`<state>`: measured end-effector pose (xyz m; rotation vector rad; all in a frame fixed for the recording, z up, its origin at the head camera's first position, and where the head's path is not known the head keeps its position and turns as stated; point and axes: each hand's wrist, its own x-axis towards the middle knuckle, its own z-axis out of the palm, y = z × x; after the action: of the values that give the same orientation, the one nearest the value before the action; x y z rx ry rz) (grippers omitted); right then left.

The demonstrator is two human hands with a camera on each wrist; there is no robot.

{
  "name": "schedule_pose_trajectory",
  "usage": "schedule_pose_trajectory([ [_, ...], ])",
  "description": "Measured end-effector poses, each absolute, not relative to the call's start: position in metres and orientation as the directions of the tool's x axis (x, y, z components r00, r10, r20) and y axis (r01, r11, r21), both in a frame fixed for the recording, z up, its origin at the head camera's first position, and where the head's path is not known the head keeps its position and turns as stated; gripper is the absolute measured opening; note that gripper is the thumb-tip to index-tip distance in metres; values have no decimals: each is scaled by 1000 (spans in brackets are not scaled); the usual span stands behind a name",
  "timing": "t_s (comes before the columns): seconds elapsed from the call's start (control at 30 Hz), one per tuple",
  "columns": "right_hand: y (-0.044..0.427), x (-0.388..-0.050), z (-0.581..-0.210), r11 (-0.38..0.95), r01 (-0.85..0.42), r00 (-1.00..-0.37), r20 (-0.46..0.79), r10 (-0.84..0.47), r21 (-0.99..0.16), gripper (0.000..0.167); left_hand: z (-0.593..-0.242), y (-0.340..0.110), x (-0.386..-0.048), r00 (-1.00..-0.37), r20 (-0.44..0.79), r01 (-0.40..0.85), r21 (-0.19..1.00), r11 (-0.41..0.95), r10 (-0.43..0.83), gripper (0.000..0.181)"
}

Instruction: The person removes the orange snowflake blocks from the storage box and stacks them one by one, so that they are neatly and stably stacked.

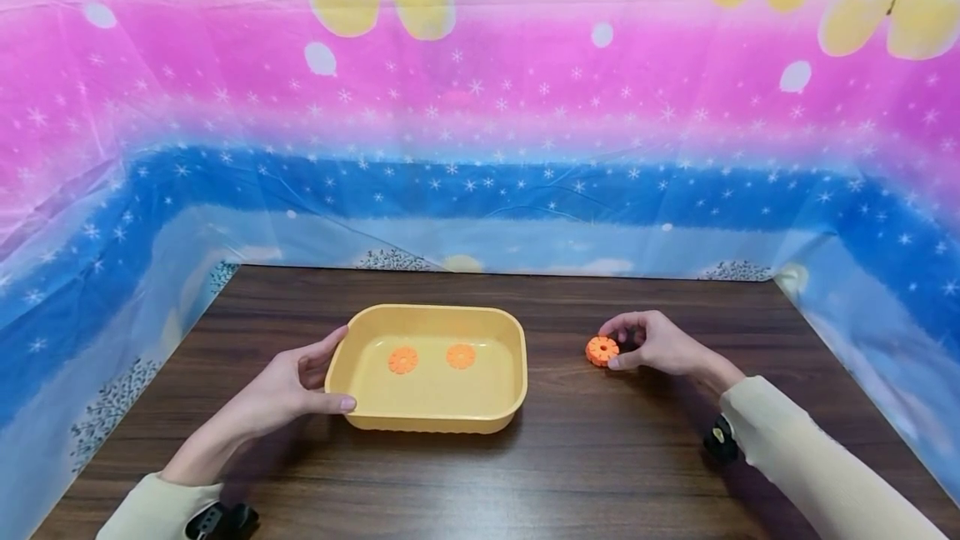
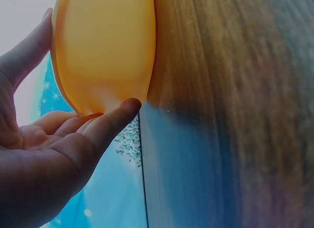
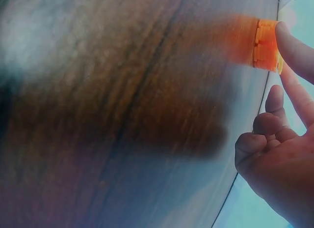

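Observation:
A yellow rectangular basin (image 1: pixel 427 422) stands on the brown table, with two flat orange notched discs, one on the left (image 1: pixel 402 361) and one on the right (image 1: pixel 461 356), lying apart on its floor. My left hand (image 1: pixel 281 386) grips its left end, thumb on the near corner and fingers along the far left side; the left wrist view shows the basin's end wall (image 2: pixel 105 46) between thumb and fingers. To the right of the basin, my right hand (image 1: pixel 663 344) pinches a small stack of similar orange discs (image 1: pixel 602 351) with thumb and index finger. Its other fingers are curled loosely (image 3: pixel 267 124).
The dark wood-grain table (image 1: pixel 525 482) runs back to a patterned pink and blue cloth (image 1: pixel 480 182), which hangs behind and at both sides. Bare tabletop lies between the basin and the stack. Each wrist wears a black device.

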<state>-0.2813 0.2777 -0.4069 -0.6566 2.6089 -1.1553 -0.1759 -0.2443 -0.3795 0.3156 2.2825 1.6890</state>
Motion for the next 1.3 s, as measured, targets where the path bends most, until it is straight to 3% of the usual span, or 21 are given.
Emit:
schedule_pose_trajectory([
  [0.63,263,-262,-377,570,-306,-862,-31,-505,-763,38,-379,-243,-176,-929,-62,50,955,291,365,95],
  [0.93,276,-280,-405,583,-325,-870,-6,-493,-744,38,-377,-242,-175,-931,-63,58,947,316,359,95],
  [1.3,275,-279,-403,576,-321,-865,-15,-502,-752,38,-378,-243,-175,-930,-57,64,947,314,363,94],
])
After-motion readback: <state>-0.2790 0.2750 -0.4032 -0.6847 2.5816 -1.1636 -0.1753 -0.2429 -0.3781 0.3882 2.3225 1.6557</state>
